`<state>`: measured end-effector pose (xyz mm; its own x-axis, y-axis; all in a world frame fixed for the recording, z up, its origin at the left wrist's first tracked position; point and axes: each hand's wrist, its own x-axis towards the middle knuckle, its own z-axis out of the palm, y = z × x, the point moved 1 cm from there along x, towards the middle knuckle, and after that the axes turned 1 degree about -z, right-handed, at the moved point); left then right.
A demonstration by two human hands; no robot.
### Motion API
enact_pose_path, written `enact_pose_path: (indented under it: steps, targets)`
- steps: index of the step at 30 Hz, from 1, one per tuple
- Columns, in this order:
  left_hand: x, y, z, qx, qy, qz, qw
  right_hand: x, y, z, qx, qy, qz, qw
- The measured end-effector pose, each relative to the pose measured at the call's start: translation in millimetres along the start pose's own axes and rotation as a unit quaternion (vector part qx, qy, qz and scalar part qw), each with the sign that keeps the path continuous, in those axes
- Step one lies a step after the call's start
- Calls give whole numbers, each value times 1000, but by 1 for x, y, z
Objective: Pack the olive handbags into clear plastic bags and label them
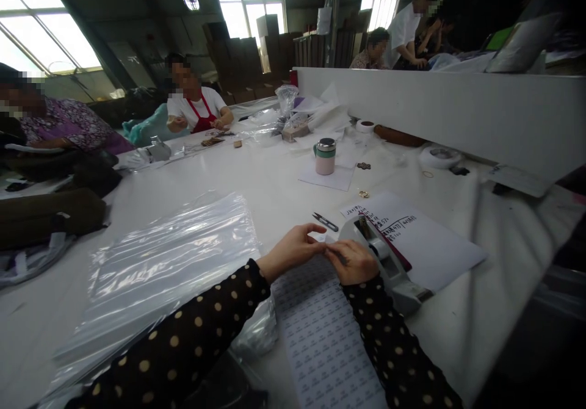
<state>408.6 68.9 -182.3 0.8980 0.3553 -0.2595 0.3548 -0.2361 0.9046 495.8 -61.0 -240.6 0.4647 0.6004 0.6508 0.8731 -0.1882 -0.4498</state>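
My left hand (293, 249) and my right hand (353, 260) meet over the far end of a white sheet of small printed labels (320, 336). The left thumb and fingers pinch a small white label (318, 236). The right hand's fingers are curled and pressed against that same label's right edge. A white tape dispenser (389, 268) stands just right of my right hand. Small thread snips (326, 221) lie just beyond my fingers. Both arms wear black sleeves with tan dots.
A stack of clear plastic bags (174, 262) lies left of my arms. A written paper sheet (421, 238) lies under the dispenser. A pink cup (325, 156) stands further back. A white partition (458, 110) bounds the right. Other people sit at the far left of the table (458, 329).
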Motion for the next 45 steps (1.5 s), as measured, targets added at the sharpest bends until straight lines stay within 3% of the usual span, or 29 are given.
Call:
enact_pose_path:
  steps: [7,11,20,23,25,27,29,31,33,36,38,42,45]
  targets:
    - [-13,9,12,122,60,12,991,-3,-10,-10,-9,-33,-2,999]
    - [-16,9,12,118,65,5,991,-4,-14,-12,-9,-54,-4,999]
    - [-11,-4,16,114,49,-9,992,-13,-13,-12,14,-11,-14,1000]
    - [-8,-1,6,173,94,7,980,-12,-18,-19,69,-31,48,996]
    - [-16,11,-13,192,147,26,970,-10,-23,-24,166,-55,155,972]
    - [-42,31,-42,199,209,59,956,-8,-34,-29,302,-86,279,908]
    - [-91,49,-75,213,278,100,931,-5,-52,-33,413,-127,362,826]
    - [-161,58,-100,235,363,137,891,-3,-77,-35,462,-181,385,778]
    - [-242,51,-108,256,454,160,838,-3,-107,-34,473,-251,371,759]
    - [-347,10,-83,295,530,170,777,-6,-159,-21,478,-354,322,736]
    - [-392,-28,-49,330,521,133,776,-9,-198,-6,472,-423,280,721]
    - [-426,-91,19,399,463,20,791,-21,-284,32,426,-554,191,689]
    - [-425,-114,49,399,441,-14,804,-30,-340,63,349,-606,120,705]
